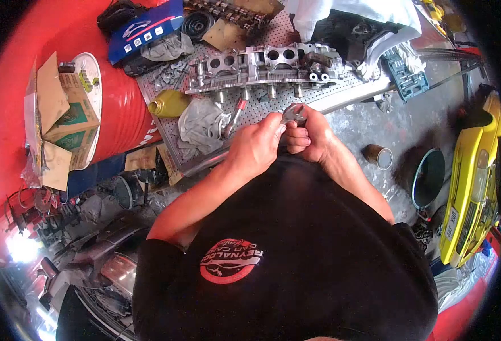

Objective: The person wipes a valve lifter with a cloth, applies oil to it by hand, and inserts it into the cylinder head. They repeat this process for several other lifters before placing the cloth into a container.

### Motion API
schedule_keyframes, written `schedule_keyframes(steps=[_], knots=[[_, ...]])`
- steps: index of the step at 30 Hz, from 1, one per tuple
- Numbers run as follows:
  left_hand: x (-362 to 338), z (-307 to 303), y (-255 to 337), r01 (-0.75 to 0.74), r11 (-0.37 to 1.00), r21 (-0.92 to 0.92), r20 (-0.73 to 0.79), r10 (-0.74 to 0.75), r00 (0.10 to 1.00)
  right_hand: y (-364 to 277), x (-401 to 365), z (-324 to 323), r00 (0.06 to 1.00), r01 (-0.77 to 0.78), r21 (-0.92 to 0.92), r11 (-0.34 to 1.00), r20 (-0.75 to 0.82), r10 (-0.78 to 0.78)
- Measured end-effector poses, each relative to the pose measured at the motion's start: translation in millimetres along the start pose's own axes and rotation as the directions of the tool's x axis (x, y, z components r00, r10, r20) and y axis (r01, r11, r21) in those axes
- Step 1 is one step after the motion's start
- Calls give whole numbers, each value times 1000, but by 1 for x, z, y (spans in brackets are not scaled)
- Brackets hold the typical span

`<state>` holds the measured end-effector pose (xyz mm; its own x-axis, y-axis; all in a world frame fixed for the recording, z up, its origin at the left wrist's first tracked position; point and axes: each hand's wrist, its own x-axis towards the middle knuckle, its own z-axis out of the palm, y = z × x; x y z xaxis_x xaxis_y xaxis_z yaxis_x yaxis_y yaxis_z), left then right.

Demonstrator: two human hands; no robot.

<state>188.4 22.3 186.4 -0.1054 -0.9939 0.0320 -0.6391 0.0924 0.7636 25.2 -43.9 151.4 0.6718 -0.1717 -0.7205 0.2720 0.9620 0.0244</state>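
Both hands meet in front of my chest, at the near edge of the perforated metal table. A small shiny grey metal part (293, 112) sits between them; its exact kind I cannot make out. My left hand (257, 143) is closed, thumb and fingers pinching the part's left side. My right hand (314, 136) wraps round its right side with curled fingers. Just beyond them lies an aluminium cylinder head (262, 68) on the table. Left of my hands are a red-tipped tool (236, 116) and a crumpled grey rag (200, 124).
A yellow bottle (169, 104) lies beside the rag. A red drum (122, 108) bears an open cardboard box (68, 122). At the right are a teal socket set (406, 79), a can (379, 156) on the floor, a round dark basin (429, 179) and a yellow car bumper (472, 182).
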Motion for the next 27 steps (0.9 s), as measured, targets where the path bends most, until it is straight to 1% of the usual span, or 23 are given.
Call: schedule_keyframes(steps=[1,3,4,6,7,10,11,12,14,15,17,18,19,20,22,23,26,27], knots=[[0,1,-1,15,999,45,61,-17,998,1,1,-1,1000,-4,-19,1000,16,4],[1,-2,4,62,998,-25,14,-61,998,1,3,-7,999,-9,-58,998,40,11],[0,-3,7,89,994,-61,-10,-90,996,2,3,-7,1000,20,-86,996,-18,-22],[-4,-2,2,93,996,17,108,-94,990,4,3,-3,988,75,-154,985,-125,-95],[-4,-3,-1,85,995,59,164,-94,982,7,4,-3,958,149,-218,965,-208,-195],[-6,-4,3,169,979,-113,-49,-175,983,11,0,8,841,386,-331,861,-257,-476],[-5,-7,7,191,969,-160,-81,-205,975,11,2,3,802,430,-429,794,-221,-554],[-5,-7,9,170,971,-168,-92,-187,978,13,0,7,786,460,-416,784,-220,-578],[-6,-8,12,132,974,-186,-124,-156,980,18,-6,21,755,515,-396,760,-211,-621],[-7,-5,12,132,973,-187,-157,-163,974,19,-7,22,776,518,-373,769,-174,-607],[-7,-1,6,115,983,-143,-96,-129,987,21,-9,20,813,518,-326,791,-101,-573],[-8,1,2,106,986,-125,-64,-115,991,22,-10,19,818,508,-323,799,-109,-564],[-8,2,0,136,982,-127,-90,-148,985,22,-10,18,823,499,-320,806,-118,-556],[-6,2,-1,144,981,-127,-83,-155,984,21,-10,18,825,493,-317,810,-125,-551],[-6,2,0,173,977,-129,-63,-182,981,24,-11,22,833,506,-246,827,-110,-543],[-7,8,-11,184,960,-213,-39,-197,980,26,-12,23,838,508,-214,834,-100,-536],[-8,17,-35,286,906,-312,-76,-324,943,28,-12,22,781,610,-195,768,-15,-624],[-9,24,-54,273,948,-163,-97,-291,952,29,-15,23,804,585,-141,799,-27,-594]])
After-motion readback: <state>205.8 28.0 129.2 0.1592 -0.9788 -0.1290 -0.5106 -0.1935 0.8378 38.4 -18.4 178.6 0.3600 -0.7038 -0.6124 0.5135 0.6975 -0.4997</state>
